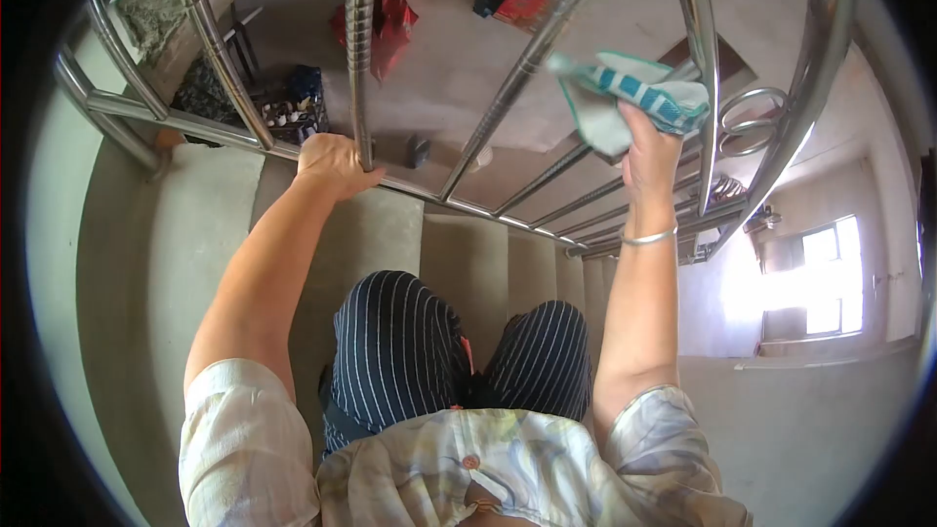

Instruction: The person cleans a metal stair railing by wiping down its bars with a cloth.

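Nearest you, your left grip [335, 166] is clamped over the lower rail [408, 189] at the foot of an upright bar [358, 59]; the fingertips are hidden. Farther out, your right grip [651, 144] is raised and closed on the cloth [625, 85], bunched among the bars at right; contact with the metal cannot be confirmed. The cloth is judged light, soft and not fragile, with loose flaps liable to snag. Take hold at its thick folded middle. The shiny rail is judged stiff, possibly slippery. Beyond the bars, you have a red item [392, 34] below.
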The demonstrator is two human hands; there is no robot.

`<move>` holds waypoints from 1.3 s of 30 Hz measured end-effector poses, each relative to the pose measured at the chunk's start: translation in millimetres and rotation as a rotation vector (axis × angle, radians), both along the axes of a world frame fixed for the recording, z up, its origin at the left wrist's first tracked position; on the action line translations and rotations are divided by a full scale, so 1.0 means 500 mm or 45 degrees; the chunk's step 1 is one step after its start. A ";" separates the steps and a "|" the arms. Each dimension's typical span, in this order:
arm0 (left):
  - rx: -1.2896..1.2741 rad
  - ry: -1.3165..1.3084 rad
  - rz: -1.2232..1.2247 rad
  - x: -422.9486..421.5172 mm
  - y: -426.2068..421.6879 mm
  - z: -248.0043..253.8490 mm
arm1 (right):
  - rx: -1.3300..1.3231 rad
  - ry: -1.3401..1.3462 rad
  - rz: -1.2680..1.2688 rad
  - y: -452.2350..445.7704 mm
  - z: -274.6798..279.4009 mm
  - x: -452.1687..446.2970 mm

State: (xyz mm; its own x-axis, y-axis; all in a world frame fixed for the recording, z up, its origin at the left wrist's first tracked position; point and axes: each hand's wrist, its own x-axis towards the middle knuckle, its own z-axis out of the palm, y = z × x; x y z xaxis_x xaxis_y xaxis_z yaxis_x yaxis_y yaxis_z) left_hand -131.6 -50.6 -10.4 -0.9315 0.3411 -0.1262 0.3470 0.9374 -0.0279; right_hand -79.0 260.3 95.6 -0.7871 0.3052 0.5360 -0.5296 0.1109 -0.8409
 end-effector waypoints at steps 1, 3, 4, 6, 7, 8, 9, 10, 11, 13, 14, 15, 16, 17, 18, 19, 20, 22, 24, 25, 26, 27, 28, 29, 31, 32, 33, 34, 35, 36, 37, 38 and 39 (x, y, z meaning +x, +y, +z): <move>-0.007 -0.006 0.002 -0.003 -0.001 -0.005 | -0.003 -0.001 0.013 -0.008 -0.012 -0.010; -0.017 -0.020 0.013 -0.003 -0.002 -0.007 | 0.010 0.076 -0.154 -0.011 -0.065 -0.026; -0.026 -0.028 -0.015 -0.004 -0.001 -0.003 | 0.235 0.070 -0.310 -0.006 -0.105 -0.025; -0.046 -0.040 -0.044 -0.005 -0.004 -0.002 | 0.366 -0.117 -0.415 0.003 -0.212 -0.016; -0.035 -0.044 -0.040 -0.006 -0.004 -0.003 | 0.677 -0.212 -0.533 -0.004 -0.251 -0.010; -0.023 -0.048 -0.037 -0.005 -0.003 -0.004 | 0.455 -0.303 -0.511 -0.013 -0.298 -0.008; -0.026 -0.053 -0.036 -0.007 -0.003 -0.007 | 0.536 -0.273 -0.508 -0.014 -0.338 -0.003; -0.023 -0.038 -0.041 -0.011 -0.003 -0.012 | 0.528 -0.368 -0.514 -0.003 -0.397 -0.007; -0.019 -0.019 -0.044 -0.012 -0.005 -0.017 | 0.520 -0.458 -0.519 -0.010 -0.414 -0.007; -0.018 -0.031 -0.035 -0.012 -0.006 -0.021 | 0.852 -0.637 -0.405 -0.006 -0.434 0.007; -0.017 -0.044 -0.027 -0.013 -0.006 -0.019 | 1.128 -0.691 -0.361 -0.004 -0.431 0.022; -0.011 -0.033 -0.022 -0.012 -0.007 -0.014 | 1.133 -0.677 -0.363 -0.009 -0.401 0.036; -0.010 -0.028 -0.014 -0.008 -0.008 -0.010 | 1.428 -0.730 -0.059 -0.009 -0.367 0.050; -0.007 -0.030 -0.004 -0.004 -0.008 -0.008 | 1.716 -0.777 0.262 -0.011 -0.335 0.063; 0.001 -0.028 0.004 -0.002 -0.007 0.000 | 1.587 -0.648 0.232 -0.010 -0.319 0.070; -0.026 -0.099 -0.012 -0.001 -0.006 0.011 | 1.593 -0.647 0.233 -0.006 -0.300 0.065; -0.057 -0.171 -0.033 0.000 -0.004 0.018 | 1.564 -0.492 0.121 -0.004 -0.271 0.050; -0.050 -0.122 -0.037 -0.005 -0.006 -0.004 | 1.513 -0.286 0.039 -0.039 -0.143 0.036; -0.041 -0.066 -0.037 -0.005 -0.003 -0.004 | 1.325 -0.234 0.112 -0.094 0.018 0.029; -0.045 -0.075 -0.027 0.000 -0.002 0.003 | 1.154 -0.235 0.154 -0.111 0.063 0.020; -0.048 -0.083 -0.014 0.002 -0.003 0.008 | 1.071 -0.141 0.111 -0.128 0.101 0.015; -0.048 -0.077 -0.006 0.000 -0.004 0.010 | 0.988 -0.049 0.072 -0.143 0.130 0.006; -0.068 -0.089 -0.025 -0.002 -0.005 0.009 | 1.007 0.105 0.045 -0.153 0.152 -0.009; -0.090 -0.105 -0.049 -0.002 -0.006 0.004 | 1.021 0.252 0.016 -0.161 0.167 -0.025; -0.050 -0.099 -0.052 -0.004 -0.007 -0.006 | 0.983 0.449 -0.092 -0.180 0.175 -0.053; -0.008 -0.086 -0.056 -0.006 -0.007 -0.008 | 0.978 0.436 -0.172 -0.182 0.156 -0.057; -0.010 -0.087 -0.055 -0.003 -0.006 -0.003 | 0.972 0.422 -0.251 -0.181 0.125 -0.064; 0.023 -0.100 -0.028 0.000 -0.005 0.004 | 0.936 0.463 -0.299 -0.184 0.082 -0.069; 0.053 -0.114 -0.001 0.001 -0.005 0.008 | 0.898 0.503 -0.346 -0.191 0.030 -0.070; 0.047 -0.119 0.001 -0.001 -0.007 0.005 | 0.897 0.427 -0.371 -0.204 -0.024 -0.061; 0.005 -0.081 -0.022 -0.003 -0.007 0.000 | 0.897 0.349 -0.396 -0.215 -0.081 -0.049; -0.037 -0.045 -0.045 -0.004 -0.007 -0.005 | 0.983 0.243 -0.406 -0.217 -0.146 -0.050; -0.041 -0.056 -0.042 -0.003 -0.007 -0.003 | 1.069 0.133 -0.411 -0.217 -0.212 -0.053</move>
